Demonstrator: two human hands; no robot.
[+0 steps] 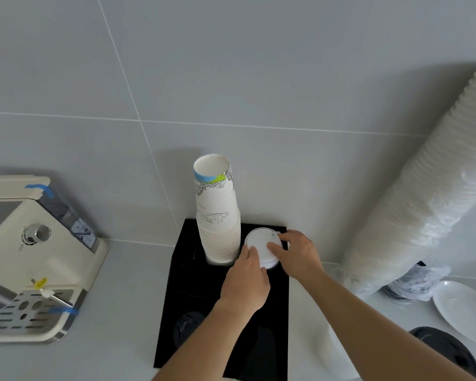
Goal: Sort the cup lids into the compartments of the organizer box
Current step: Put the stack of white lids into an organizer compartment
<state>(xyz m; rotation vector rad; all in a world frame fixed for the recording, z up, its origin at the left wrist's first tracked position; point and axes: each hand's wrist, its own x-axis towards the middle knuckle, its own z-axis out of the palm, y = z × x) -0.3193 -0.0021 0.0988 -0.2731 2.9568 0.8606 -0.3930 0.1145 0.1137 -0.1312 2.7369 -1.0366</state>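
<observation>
- White cup lid (260, 247) lying flat, top face up, over the far right compartment of the black organizer box (176, 273); round, so no long axis; small raised tab near its far right edge.
- Left hand (246, 281) curled round the lid's near left rim, fingers closed on it.
- Right hand (297, 255) pinching the lid's right side, thumb on top, other fingers at the rim; both grips closed on the same lid.
- Stack of paper cups (217, 213) upright in the far left compartment, just beside the lid, mouth up; blue and green band and line drawings on the top cup; small print there too blurred to read.
- Black lid (187, 327) in the near left compartment of the box.
- Long sleeve of white lids (423, 185) leaning against the tiled wall at right, its foot in crumpled plastic wrap.
- White plate (462, 309) and black lid stack (451, 350) on the worktop (116, 312) at right.
- Cream coffee machine (39, 251) at left, blue tape strips and a yellow tag on it; no lettering legible.
</observation>
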